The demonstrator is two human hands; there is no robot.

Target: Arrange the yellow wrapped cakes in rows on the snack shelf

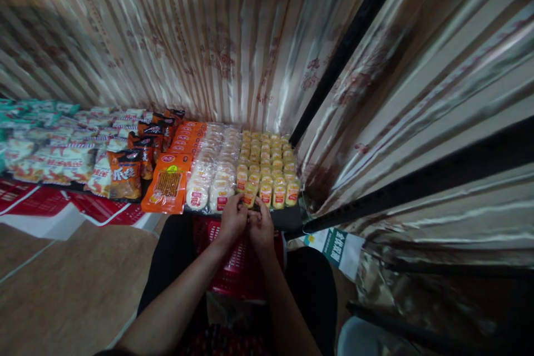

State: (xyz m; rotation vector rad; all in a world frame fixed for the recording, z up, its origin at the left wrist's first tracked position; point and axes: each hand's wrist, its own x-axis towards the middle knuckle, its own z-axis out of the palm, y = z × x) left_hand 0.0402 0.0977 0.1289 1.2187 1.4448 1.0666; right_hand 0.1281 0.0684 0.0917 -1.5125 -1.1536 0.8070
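Between my two hands, at the front edge of the dark shelf (287, 217), is a small yellow packaged snack (249, 193) with a red label. My left hand (232, 218) pinches it from the left. My right hand (261, 228) has its fingers closed on its right side. Rows of matching yellow snack packs (267, 164) stand directly behind and to the right of it. White round packaged cakes (197, 194) with red labels lie in rows just left of my hands. The lower part of the held pack is hidden by my fingers.
Orange stick-snack bags (167, 182), black-and-orange bags (125, 175) and white bags (69, 161) line the shelf leftward. A red basket (233, 267) stands between my knees. A striped curtain (208, 39) hangs behind; dark poles (350, 50) slant at the right.
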